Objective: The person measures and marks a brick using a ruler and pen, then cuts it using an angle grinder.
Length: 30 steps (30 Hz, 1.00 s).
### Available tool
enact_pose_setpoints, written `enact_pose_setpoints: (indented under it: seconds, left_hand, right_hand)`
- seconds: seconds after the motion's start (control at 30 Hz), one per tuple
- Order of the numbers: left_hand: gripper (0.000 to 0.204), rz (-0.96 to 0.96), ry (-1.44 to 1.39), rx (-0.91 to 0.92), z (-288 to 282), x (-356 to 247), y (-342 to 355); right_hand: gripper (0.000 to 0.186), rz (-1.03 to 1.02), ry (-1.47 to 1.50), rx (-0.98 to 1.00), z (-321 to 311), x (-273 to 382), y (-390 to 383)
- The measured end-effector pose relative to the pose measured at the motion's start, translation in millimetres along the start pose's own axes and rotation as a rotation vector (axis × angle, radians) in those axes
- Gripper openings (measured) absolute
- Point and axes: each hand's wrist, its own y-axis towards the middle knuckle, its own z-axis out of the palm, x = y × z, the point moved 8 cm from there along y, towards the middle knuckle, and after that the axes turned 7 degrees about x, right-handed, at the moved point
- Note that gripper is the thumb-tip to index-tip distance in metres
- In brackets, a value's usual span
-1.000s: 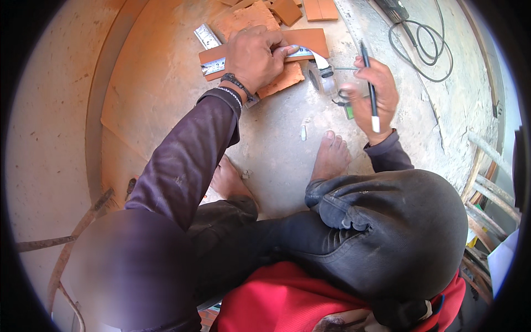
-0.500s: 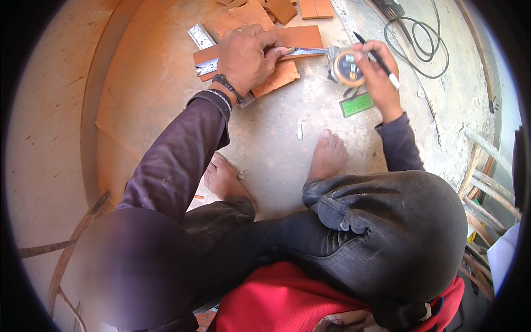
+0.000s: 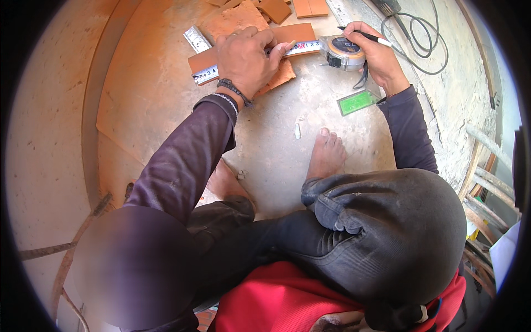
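Note:
My left hand (image 3: pixel 246 63), fingers bent, presses a silver tape blade (image 3: pixel 304 47) along an orange clay tile (image 3: pixel 287 32), its thumb on the blade. That tile lies across a rough orange piece (image 3: pixel 279 78) and a metal strip (image 3: pixel 196 40). My right hand (image 3: pixel 381 66) grips the round silver tape measure (image 3: pixel 344 60) at the tile's right end, with a black-and-white pen (image 3: pixel 380 41) held in its fingers. A green rectangular object (image 3: pixel 357 102) in a clear case lies below that hand. A small white stick (image 3: pixel 297 130) lies nearer my feet.
More orange tile pieces (image 3: pixel 310 8) lie at the top beside a long ruler (image 3: pixel 337 12). A corded power tool (image 3: pixel 387 6) with coiled cable (image 3: pixel 423 52) is at upper right. Rusty rods (image 3: pixel 72 246) stand at left, pale poles (image 3: pixel 492 182) at right. My bare feet (image 3: pixel 326 152) rest on the floor.
My right hand has taken hold of the tape case along with the pen, now tilted flatter, and has moved it up to the tile's right end. The blade lies straighter along the tile.

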Motion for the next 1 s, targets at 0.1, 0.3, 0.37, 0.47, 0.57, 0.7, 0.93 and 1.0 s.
enact_pose_setpoints:
  seconds: [0.1,0.3,0.37,0.47,0.57,0.7,0.93,1.0]
  left_hand:
    - [0.034,0.007,0.015,0.001,1.6,-0.7,0.0]
    - [0.032,0.068,0.006,-0.077,-1.5,-2.9,0.2]
    - [0.031,0.068,0.016,-0.065,-1.0,-4.5,-0.4]
    - [0.032,0.043,0.044,-0.044,-2.9,-4.3,-1.7]
    - [0.032,0.014,0.044,-0.071,-3.4,-2.1,-3.5]
    - [0.031,0.008,0.020,-0.053,0.2,-6.5,0.5]
    - [0.028,0.013,0.047,-0.064,0.7,-2.1,-2.0]
    - [0.027,0.018,0.041,-0.067,0.2,-3.1,-1.7]
  right_hand:
    - [0.020,-0.097,0.027,-0.002,0.4,-0.8,-4.3]
    - [0.042,-0.188,0.057,0.032,2.8,-3.6,-20.5]
    - [0.044,-0.217,0.048,0.047,4.1,2.9,-25.5]
    - [0.060,-0.238,0.006,0.120,8.3,6.1,-24.5]
    - [0.072,-0.311,-0.081,0.141,14.4,12.9,-31.0]
    - [0.080,-0.451,-0.352,0.065,19.4,25.5,-41.2]
    - [0.042,-0.641,-0.361,-0.173,11.0,64.0,-73.5]
    - [0.029,-0.563,-0.199,-0.093,28.4,69.1,-79.2]
